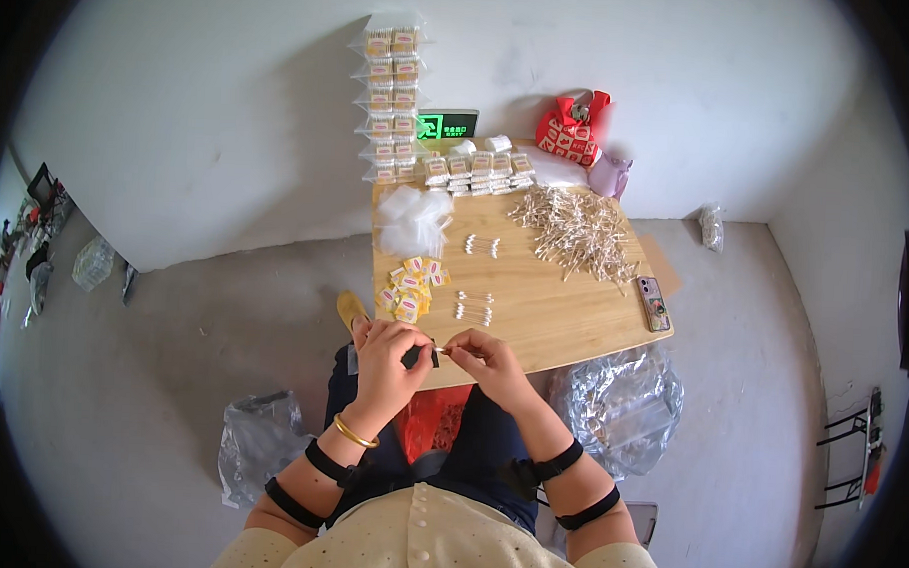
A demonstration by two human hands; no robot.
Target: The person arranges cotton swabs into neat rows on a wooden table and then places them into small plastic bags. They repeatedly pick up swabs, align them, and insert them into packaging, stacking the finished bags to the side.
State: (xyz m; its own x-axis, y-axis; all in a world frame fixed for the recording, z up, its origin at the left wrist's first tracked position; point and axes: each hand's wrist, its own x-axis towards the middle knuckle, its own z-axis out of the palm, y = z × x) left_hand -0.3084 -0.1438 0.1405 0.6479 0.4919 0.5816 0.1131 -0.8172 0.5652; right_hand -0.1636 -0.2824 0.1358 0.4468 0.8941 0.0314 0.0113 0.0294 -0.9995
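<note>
Close to the table's front edge, my left hand [387, 360] is closed in a pinch, thumb against fingers. Facing it, my right hand [487, 365] pinches too, and the fingertips of both nearly meet. A tiny pale item shows between them, too small to name. Beside my left thumb is a small black piece [433, 357]. Just beyond my left hand lie yellow and white printed cards [411, 286] in a loose heap. Ahead of my right hand is a small group of cotton swabs [475, 308], with a second group [482, 246] farther back.
A big pile of loose swabs [576, 231] covers the wooden table's [543, 317] right side, near a phone [653, 303]. Clear plastic bags [414, 220] lie left. Packed swabs [478, 172], a tall stack [392, 97], a red bag [574, 130] and a purple container [610, 173] line the back.
</note>
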